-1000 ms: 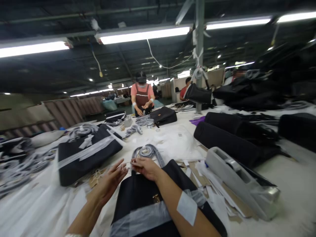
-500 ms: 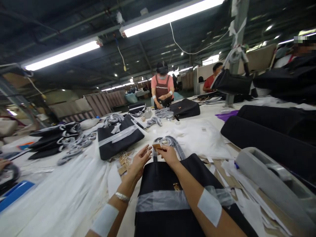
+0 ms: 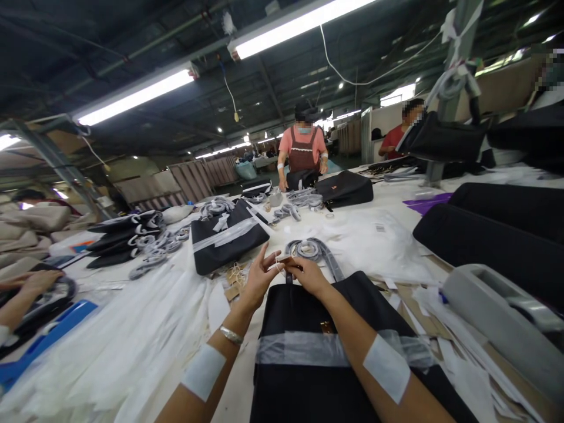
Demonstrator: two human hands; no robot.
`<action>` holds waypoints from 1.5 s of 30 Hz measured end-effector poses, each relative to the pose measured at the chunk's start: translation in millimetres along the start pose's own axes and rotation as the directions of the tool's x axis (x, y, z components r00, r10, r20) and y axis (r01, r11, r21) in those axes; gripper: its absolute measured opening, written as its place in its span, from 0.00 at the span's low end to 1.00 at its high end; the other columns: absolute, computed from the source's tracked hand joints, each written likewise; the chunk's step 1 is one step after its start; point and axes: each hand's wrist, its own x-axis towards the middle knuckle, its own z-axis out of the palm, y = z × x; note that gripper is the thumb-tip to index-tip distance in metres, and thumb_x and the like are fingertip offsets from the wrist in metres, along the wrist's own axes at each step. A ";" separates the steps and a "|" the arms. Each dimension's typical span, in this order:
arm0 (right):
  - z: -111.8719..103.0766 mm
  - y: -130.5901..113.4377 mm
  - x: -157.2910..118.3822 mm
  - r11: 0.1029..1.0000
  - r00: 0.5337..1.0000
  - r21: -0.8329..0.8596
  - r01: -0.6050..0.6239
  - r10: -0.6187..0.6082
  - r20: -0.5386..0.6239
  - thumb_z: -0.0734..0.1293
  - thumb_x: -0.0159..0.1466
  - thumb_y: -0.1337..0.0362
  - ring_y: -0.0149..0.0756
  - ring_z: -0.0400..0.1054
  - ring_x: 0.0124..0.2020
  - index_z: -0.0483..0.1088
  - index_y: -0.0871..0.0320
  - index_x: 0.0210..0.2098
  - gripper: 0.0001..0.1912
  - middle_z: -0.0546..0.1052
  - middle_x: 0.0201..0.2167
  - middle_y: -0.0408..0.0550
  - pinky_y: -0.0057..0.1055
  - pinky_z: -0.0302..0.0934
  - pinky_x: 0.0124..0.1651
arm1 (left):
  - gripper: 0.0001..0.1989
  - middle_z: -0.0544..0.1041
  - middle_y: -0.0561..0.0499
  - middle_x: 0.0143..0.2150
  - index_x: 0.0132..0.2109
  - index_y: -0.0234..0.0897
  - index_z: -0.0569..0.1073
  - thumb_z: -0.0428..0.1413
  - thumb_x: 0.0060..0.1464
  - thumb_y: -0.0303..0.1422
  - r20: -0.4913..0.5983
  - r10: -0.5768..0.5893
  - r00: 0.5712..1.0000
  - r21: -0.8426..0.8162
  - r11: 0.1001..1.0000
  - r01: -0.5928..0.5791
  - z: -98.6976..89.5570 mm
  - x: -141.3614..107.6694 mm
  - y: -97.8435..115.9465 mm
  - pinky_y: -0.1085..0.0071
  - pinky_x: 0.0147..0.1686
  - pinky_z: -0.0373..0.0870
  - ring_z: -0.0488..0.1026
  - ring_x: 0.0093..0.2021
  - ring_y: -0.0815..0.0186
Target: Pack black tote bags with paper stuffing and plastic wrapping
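Observation:
A black handbag (image 3: 304, 393) lies in front of me, with clear wrap (image 3: 304, 349) around its middle and a small gold clasp (image 3: 326, 327) above it. Its strap (image 3: 328, 258), wound in grey-white wrapping, curls behind the top edge. My right hand (image 3: 312, 276) pinches a small brown hang tag (image 3: 287, 259) over the bag's top. Close by on the left, my left hand (image 3: 259, 277) has thumb and finger on the tag's thin white string (image 3: 277, 258), other fingers raised. A short black tab (image 3: 289, 277) rises from the bag below the tag.
Brown tags with strings (image 3: 235, 282) lie left of the bag. Beyond is another wrapped black bag (image 3: 229, 241). A grey tape dispenser (image 3: 489, 317) stands right, by paper scraps. Plastic sheets (image 3: 118, 335) cover the left. A co-worker (image 3: 304, 150) stands across the table; another person's hands (image 3: 37, 285) show far left.
The view has swung a little left, so things sit further right. My left fingers have closed in on the string beside the tag. The co-worker opposite has moved their hands apart.

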 end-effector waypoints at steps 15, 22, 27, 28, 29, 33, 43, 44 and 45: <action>2.8 4.7 2.2 0.972 0.990 -0.194 -0.135 0.141 0.015 0.64 0.63 0.69 0.38 0.71 0.34 0.74 0.59 0.42 0.10 0.79 0.34 0.49 0.30 0.61 0.39 | 0.44 0.72 0.38 0.61 0.69 0.39 0.55 0.67 0.50 0.35 -0.144 -0.151 0.978 -0.260 0.959 0.110 15.3 6.2 1.2 0.59 0.62 0.62 0.67 0.62 0.57; 9.0 2.9 -4.4 0.956 0.993 -0.281 -0.086 0.106 0.056 0.65 0.64 0.69 0.40 0.71 0.46 0.75 0.54 0.41 0.09 0.79 0.42 0.49 0.32 0.60 0.49 | 0.27 0.80 0.48 0.47 0.58 0.41 0.72 0.62 0.50 0.26 0.162 0.044 0.986 0.543 0.830 -0.126 9.8 13.9 9.9 0.64 0.46 0.74 0.78 0.40 0.63; 8.2 2.5 -1.7 0.966 0.997 -0.245 -0.077 0.078 -0.007 0.61 0.62 0.77 0.36 0.71 0.45 0.73 0.56 0.49 0.20 0.77 0.47 0.50 0.30 0.60 0.53 | 0.26 0.80 0.51 0.42 0.58 0.44 0.72 0.59 0.51 0.26 0.178 0.048 0.983 0.749 0.641 -0.167 -17.8 3.8 36.1 0.65 0.45 0.74 0.79 0.35 0.65; 7.9 3.3 -0.9 0.968 0.996 -0.235 -0.089 0.086 -0.026 0.59 0.62 0.78 0.35 0.71 0.43 0.73 0.57 0.50 0.21 0.77 0.47 0.50 0.30 0.60 0.52 | 0.26 0.80 0.51 0.41 0.58 0.43 0.72 0.59 0.51 0.27 0.150 0.038 0.988 0.765 0.628 -0.140 -26.1 -1.7 41.3 0.64 0.45 0.74 0.79 0.36 0.64; 7.6 4.3 -0.3 0.969 0.995 -0.225 -0.102 0.094 -0.044 0.58 0.62 0.78 0.34 0.72 0.41 0.73 0.58 0.49 0.21 0.77 0.47 0.51 0.30 0.61 0.51 | 0.25 0.80 0.51 0.41 0.57 0.43 0.73 0.59 0.51 0.28 0.116 0.030 0.993 0.773 0.625 -0.109 -35.1 -8.8 45.5 0.64 0.46 0.74 0.78 0.37 0.63; 6.1 8.0 0.4 0.976 0.991 -0.180 -0.119 0.106 -0.077 0.59 0.63 0.75 0.35 0.72 0.37 0.74 0.59 0.47 0.17 0.77 0.46 0.52 0.32 0.62 0.51 | 0.25 0.80 0.48 0.42 0.58 0.39 0.72 0.59 0.52 0.38 -0.106 -0.054 0.993 0.684 0.720 0.113 -71.8 -51.7 44.3 0.61 0.45 0.75 0.78 0.42 0.60; 8.9 -7.5 1.0 0.990 0.982 -0.017 -0.139 0.136 -0.132 0.60 0.65 0.70 0.31 0.75 0.35 0.74 0.57 0.49 0.16 0.78 0.49 0.49 0.31 0.66 0.47 | 0.26 0.79 0.46 0.42 0.54 0.36 0.75 0.57 0.48 0.41 -0.183 -0.254 0.950 0.627 0.714 0.312 -76.5 -115.6 -19.6 0.61 0.42 0.76 0.78 0.39 0.59; 9.4 -12.8 3.0 0.990 0.981 0.002 -0.141 0.140 -0.135 0.60 0.65 0.70 0.30 0.75 0.34 0.73 0.57 0.50 0.16 0.77 0.49 0.49 0.30 0.67 0.46 | 0.26 0.79 0.46 0.43 0.54 0.36 0.74 0.56 0.48 0.41 -0.165 -0.254 0.953 0.645 0.703 0.299 -77.4 -114.0 -19.9 0.61 0.42 0.76 0.78 0.39 0.59; 9.0 -19.6 5.1 0.990 0.980 0.018 -0.142 0.143 -0.136 0.60 0.66 0.70 0.30 0.75 0.34 0.73 0.56 0.51 0.16 0.77 0.50 0.48 0.28 0.68 0.44 | 0.26 0.79 0.46 0.43 0.55 0.36 0.74 0.56 0.49 0.41 -0.141 -0.262 0.955 0.657 0.696 0.288 -79.4 -112.0 -19.6 0.62 0.41 0.76 0.78 0.40 0.59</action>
